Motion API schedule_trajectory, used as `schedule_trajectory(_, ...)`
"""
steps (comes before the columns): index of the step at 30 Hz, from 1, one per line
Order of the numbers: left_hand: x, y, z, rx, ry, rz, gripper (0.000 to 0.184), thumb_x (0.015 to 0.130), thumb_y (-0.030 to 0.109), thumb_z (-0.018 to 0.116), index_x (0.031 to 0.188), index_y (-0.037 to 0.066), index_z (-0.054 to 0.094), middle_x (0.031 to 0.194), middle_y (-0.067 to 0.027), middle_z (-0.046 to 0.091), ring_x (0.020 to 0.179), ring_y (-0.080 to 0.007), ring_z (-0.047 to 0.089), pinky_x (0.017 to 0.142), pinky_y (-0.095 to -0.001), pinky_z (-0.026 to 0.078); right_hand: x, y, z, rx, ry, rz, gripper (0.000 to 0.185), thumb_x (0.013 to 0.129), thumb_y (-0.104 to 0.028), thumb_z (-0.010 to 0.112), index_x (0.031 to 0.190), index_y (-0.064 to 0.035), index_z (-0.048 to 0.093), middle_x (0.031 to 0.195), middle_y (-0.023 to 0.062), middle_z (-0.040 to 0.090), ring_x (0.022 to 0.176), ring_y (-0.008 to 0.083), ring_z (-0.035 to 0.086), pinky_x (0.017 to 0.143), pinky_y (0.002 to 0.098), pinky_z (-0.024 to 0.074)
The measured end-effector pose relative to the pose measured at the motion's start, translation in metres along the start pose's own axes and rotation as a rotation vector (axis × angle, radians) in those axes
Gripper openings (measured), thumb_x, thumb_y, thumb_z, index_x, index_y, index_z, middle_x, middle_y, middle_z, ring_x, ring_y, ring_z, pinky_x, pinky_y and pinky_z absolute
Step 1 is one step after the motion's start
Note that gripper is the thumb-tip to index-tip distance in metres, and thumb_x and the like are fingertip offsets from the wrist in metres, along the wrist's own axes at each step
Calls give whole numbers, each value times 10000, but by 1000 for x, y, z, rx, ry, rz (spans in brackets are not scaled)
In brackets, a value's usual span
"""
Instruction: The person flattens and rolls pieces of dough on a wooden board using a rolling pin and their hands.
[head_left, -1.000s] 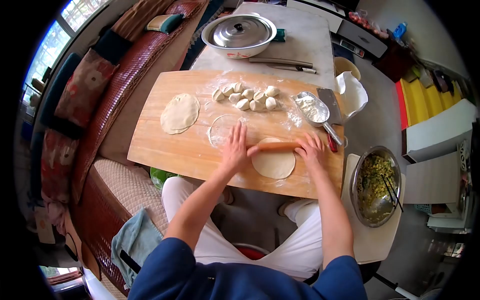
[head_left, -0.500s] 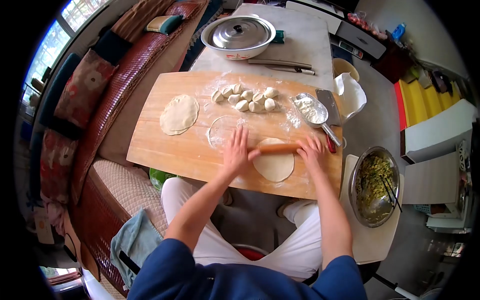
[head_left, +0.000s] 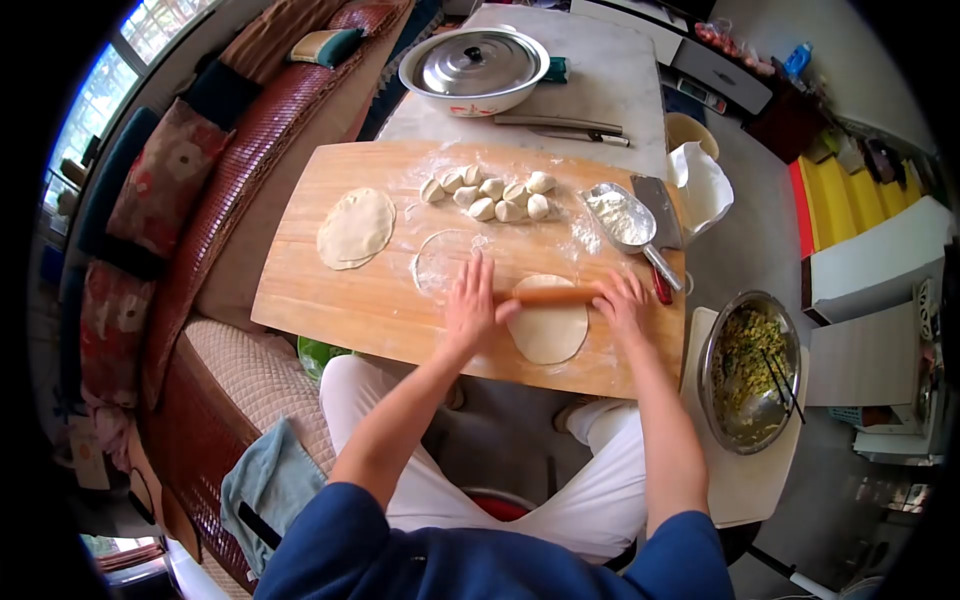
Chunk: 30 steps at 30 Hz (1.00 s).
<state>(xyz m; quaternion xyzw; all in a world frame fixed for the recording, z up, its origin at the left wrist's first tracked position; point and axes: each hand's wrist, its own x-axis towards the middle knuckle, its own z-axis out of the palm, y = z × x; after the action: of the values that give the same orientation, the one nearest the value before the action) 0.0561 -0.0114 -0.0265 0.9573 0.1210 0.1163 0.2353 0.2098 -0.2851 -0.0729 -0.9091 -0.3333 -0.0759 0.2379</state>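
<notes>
A wooden rolling pin [head_left: 552, 296] lies across the upper part of a thin round dough sheet [head_left: 550, 334] on the floured wooden board [head_left: 310, 290]. My left hand [head_left: 475, 305] holds the pin's left end under the palm, its fingers reaching forward past it. Over the right end, my right hand [head_left: 622, 300] is closed with fingers bent onto the pin. Both pin ends are hidden under my hands. Several pale dough pieces [head_left: 490, 193] sit in a cluster further back. To the left is a stack of rolled dough rounds [head_left: 356, 229].
A metal scoop of flour [head_left: 622, 217] and a cleaver [head_left: 655, 210] lie at the board's right. Behind are a lidded basin [head_left: 475, 70] and knives [head_left: 565, 128]. A steel bowl of chopped filling [head_left: 750, 372] with chopsticks stands to the right. A flour bag [head_left: 702, 190] hangs beside the table.
The view has shifted very slightly. My hands, the rolling pin and the dough sheet keep almost the same places.
</notes>
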Motion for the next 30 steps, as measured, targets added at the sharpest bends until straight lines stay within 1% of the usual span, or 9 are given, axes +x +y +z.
schedule_trajectory(3,-85,25,-12,78,-190,107,1021,794,554,734,1549,28,290,1619,-215,250,1493,-426,227,1194,-520,259,-51,-8,-21,112,-54,-85,323,853,-356,724,1157,-243,722,1433,34,549,1382,384,392,1164,544,283)
schedule_trajectory(5,-117,27,-17,41,-282,129,1069,755,571,756,1550,29,290,1622,-213,243,1501,-434,202,1205,-525,234,-41,-31,-44,8,-69,-151,323,854,-356,722,1160,-254,724,1434,36,548,1382,392,393,1164,552,280)
schedule_trajectory(11,7,-25,3,128,102,-55,917,867,520,682,1535,17,308,1608,-213,280,1484,-427,237,1200,-502,241,25,-29,-7,-22,-40,-96,312,854,-357,724,1152,-265,733,1438,36,549,1399,375,386,1160,544,284)
schedule_trajectory(14,3,-9,1,41,60,22,880,901,467,662,1549,16,272,1615,-228,246,1472,-452,241,1181,-521,259,8,0,-1,7,-32,-39,318,852,-353,729,1157,-262,728,1438,45,551,1407,346,384,1162,514,292)
schedule_trajectory(19,-120,31,-20,24,-241,149,1017,768,491,777,1546,48,293,1632,-199,227,1495,-447,208,1195,-528,245,-41,-20,-38,20,-110,-144,355,846,-352,736,1191,-273,717,1444,48,547,1410,360,377,1165,517,287)
schedule_trajectory(21,-108,20,-11,99,-211,75,1017,781,612,705,1536,41,332,1621,-185,263,1485,-445,230,1197,-539,245,-32,-37,-36,-11,-116,-168,366,843,-346,740,1202,-281,715,1445,46,547,1404,363,383,1164,517,290)
schedule_trajectory(25,-6,-24,12,81,113,-53,923,850,527,690,1536,27,325,1625,-193,250,1475,-460,234,1202,-513,243,28,-19,-5,-2,-44,-114,372,841,-308,750,1211,-284,716,1435,46,557,1388,364,401,1160,509,303)
schedule_trajectory(28,22,-16,3,36,54,-119,920,864,491,691,1554,39,284,1633,-213,217,1490,-477,184,1205,-510,227,24,-1,1,45,-15,-62,349,839,-296,758,1185,-263,721,1425,55,566,1390,358,402,1160,500,310)
schedule_trajectory(30,-16,-4,4,14,4,-1,922,856,491,700,1556,53,290,1631,-211,223,1494,-469,184,1202,-515,236,-16,2,-9,77,-34,-79,362,824,-301,768,1180,-258,718,1431,56,558,1391,360,400,1158,513,309)
